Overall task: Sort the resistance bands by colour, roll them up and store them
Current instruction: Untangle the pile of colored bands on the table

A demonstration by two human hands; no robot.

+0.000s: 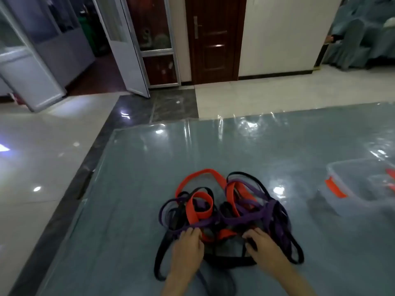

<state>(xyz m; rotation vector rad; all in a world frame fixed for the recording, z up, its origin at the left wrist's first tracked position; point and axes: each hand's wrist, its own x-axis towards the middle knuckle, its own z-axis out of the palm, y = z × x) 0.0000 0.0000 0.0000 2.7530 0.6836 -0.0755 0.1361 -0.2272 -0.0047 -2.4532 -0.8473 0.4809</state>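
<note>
A glossy blue-grey mat [132, 189] under clear plastic film covers the pale tiled floor [32, 159]. A dark marble strip [171, 105] runs toward a dark wooden door [213, 39]. A white-framed glass door [126, 43] stands open at left. Covered chairs [363, 33] sit far right.

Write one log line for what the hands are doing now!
stage: sorting not begun | bands: tangled, red/purple/black | left hand: on pile | right hand: on pile | box: right

Matt rubbery resistance bands [222, 210], glossy clear film over table [136, 189], translucent plastic box [361, 189], polished floor tiles [42, 163]
</note>
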